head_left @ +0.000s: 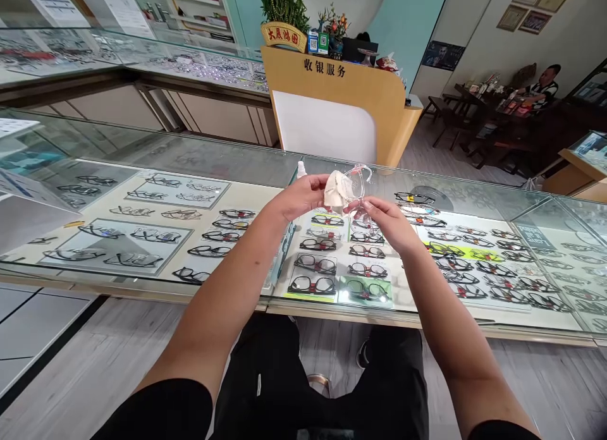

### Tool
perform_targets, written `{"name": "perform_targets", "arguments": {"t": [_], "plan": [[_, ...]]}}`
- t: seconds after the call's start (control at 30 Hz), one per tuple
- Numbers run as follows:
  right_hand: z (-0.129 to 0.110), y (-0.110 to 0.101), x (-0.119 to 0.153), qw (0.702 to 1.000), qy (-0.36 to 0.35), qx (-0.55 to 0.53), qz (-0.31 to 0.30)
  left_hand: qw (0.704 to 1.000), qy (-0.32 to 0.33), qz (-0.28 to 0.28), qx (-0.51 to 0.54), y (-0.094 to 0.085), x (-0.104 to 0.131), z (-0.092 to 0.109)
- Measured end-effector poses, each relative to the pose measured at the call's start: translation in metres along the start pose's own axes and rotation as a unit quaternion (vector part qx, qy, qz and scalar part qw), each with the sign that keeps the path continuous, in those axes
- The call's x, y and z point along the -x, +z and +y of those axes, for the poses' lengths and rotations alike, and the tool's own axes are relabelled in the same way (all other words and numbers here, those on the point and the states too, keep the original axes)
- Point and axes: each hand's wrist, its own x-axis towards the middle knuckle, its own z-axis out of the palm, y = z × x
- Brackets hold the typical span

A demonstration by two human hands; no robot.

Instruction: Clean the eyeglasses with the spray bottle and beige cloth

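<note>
Above the glass counter, my left hand (pixel 310 193) grips a cream-coloured cloth (pixel 337 191), which is folded over part of a pair of clear-framed glasses (pixel 359 177). My right hand (pixel 382 217) pinches the glasses on their near right side, by what looks like a temple or the frame's edge. The cloth hides one side of the glasses. Just behind my left hand stands the white tip of a small bottle (pixel 301 169). Under the glass, below both hands, lie rows of spectacles (pixel 315 263).
The glass display counter (pixel 279 306) spans the width before me. A white box or stand (pixel 35 215) is at its left end. Beyond stands a wooden cashier desk (pixel 339 79) with plants. A person (pixel 545 86) sits at a table in the far right.
</note>
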Motion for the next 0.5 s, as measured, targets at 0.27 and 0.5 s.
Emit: {"name": "perform_targets", "arguments": {"t": [0.27, 0.5], "plan": [[-0.002, 0.008, 0.001, 0.999, 0.002, -0.018, -0.031, 0.993, 0.042, 0.081, 0.078, 0.028, -0.006, -0.016], [0.008, 0.007, -0.002, 1.0, 0.008, -0.024, -0.016, 0.994, 0.028, 0.053, 0.095, 0.05, 0.002, -0.009]]}}
